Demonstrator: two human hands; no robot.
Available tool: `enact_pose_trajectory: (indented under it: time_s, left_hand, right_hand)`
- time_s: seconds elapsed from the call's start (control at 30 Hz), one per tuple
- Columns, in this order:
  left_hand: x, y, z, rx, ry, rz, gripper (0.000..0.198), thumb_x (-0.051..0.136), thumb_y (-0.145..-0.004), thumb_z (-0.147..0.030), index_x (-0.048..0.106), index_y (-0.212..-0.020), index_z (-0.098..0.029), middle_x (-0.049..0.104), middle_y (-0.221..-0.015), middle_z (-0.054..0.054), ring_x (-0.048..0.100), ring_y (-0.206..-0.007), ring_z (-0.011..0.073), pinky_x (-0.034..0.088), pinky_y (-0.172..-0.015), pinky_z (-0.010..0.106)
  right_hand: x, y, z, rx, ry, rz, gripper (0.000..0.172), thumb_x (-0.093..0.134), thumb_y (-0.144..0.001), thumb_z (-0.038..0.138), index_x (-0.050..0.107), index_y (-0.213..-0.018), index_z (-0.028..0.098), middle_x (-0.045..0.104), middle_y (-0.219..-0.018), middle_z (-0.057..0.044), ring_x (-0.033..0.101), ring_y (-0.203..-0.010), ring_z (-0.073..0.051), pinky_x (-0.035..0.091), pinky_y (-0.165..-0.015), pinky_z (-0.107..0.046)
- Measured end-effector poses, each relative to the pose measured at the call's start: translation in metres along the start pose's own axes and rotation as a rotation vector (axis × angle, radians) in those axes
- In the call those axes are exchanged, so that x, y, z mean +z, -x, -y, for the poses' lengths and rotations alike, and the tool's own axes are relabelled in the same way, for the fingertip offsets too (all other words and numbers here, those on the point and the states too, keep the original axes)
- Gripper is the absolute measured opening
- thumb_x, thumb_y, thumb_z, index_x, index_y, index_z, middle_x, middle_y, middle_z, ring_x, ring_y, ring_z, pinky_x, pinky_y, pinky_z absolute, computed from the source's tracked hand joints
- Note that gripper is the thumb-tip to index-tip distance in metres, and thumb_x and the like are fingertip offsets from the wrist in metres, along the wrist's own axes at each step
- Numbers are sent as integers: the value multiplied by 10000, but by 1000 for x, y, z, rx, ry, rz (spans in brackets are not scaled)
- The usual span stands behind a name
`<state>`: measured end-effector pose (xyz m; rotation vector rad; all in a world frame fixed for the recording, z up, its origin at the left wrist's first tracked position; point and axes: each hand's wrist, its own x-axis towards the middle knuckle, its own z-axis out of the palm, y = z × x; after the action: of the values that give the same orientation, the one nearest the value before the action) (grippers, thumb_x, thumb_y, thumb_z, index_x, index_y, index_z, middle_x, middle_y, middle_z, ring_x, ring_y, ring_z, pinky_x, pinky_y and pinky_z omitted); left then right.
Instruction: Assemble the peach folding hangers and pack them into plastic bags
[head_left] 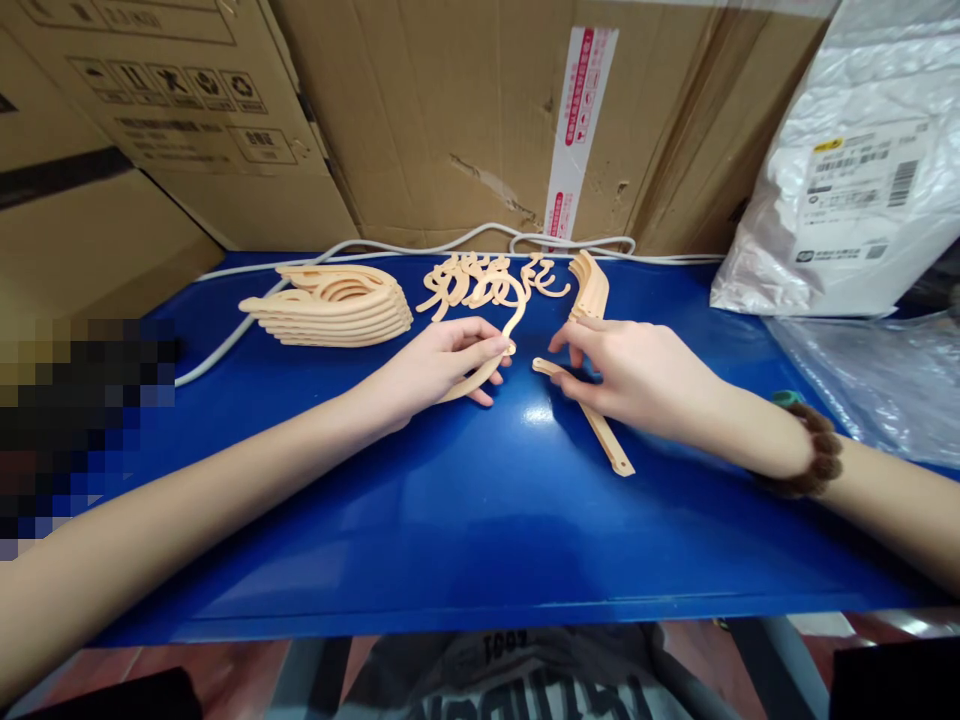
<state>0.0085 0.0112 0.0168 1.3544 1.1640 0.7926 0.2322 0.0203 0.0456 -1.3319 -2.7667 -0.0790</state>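
Note:
My left hand (457, 360) is closed on a beige folding-hanger piece, pinched between thumb and fingers. A curved hook (517, 312) rises from its jointed end, and a curved arm (472, 382) runs back under the palm. My right hand (637, 370) has thumb and fingers apart around another beige hanger arm (606, 438). That arm lies slanted on the blue table, with a hole at each end; the thumb appears to touch it. Just behind the right hand stands a stack of similar arms (590, 285). Part of the right fingers' undersides is hidden.
A pile of loose hooks (469, 283) lies at the back of the blue table (450, 520). Stacked curved hanger pieces (330, 312) sit at back left. A white cable (420, 245) runs before cardboard boxes (450, 130). A white plastic parcel (832, 200) stands at right.

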Motion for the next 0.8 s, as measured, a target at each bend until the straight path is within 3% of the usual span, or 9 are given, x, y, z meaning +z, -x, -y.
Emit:
enact_pose_trajectory:
  time_s: [0.13,0.47,0.57,0.67,0.8]
  left_hand:
    - [0,0,0,-39,89,-16,241,761,-826,-358,657,-877,-147,696,-893,47,670,-761,138,613,-631,248]
    - [3,0,-1,-79,149,-28,185,779,-823,-281,680,-876,-133,708,-825,37,662,-659,113,587,-571,212]
    - [2,1,-1,-79,127,-24,184,762,-840,-300,686,-895,-141,702,-802,31,665,-671,123,595,-598,233]
    - [1,2,-2,-84,101,-17,191,758,-845,-318,698,-914,-150,704,-813,33,680,-701,140,611,-651,275]
    - [2,3,-4,-93,79,-38,146,725,-868,-283,707,-912,-145,702,-779,29,671,-659,135,597,-618,261]
  right_hand:
    - [1,0,-1,-48,28,62,158,572,-930,240,684,-1027,184,727,-961,-74,673,-819,-224,364,-626,-307]
    - [20,-3,-3,-144,-44,-40,230,414,-994,127,622,-1093,139,678,-1046,-112,649,-916,-218,435,-729,-298]
    - [25,-4,-1,-142,-24,-40,244,391,-996,125,599,-1121,152,649,-1077,-108,628,-811,-188,410,-662,-284]
    - [26,-4,1,-97,18,-10,250,368,-1018,169,585,-1140,180,652,-1071,-89,591,-665,-161,333,-566,-285]
    - [26,-2,3,-68,-48,-53,341,314,-1072,390,580,-1032,182,699,-894,-68,612,-680,-184,300,-570,-286]
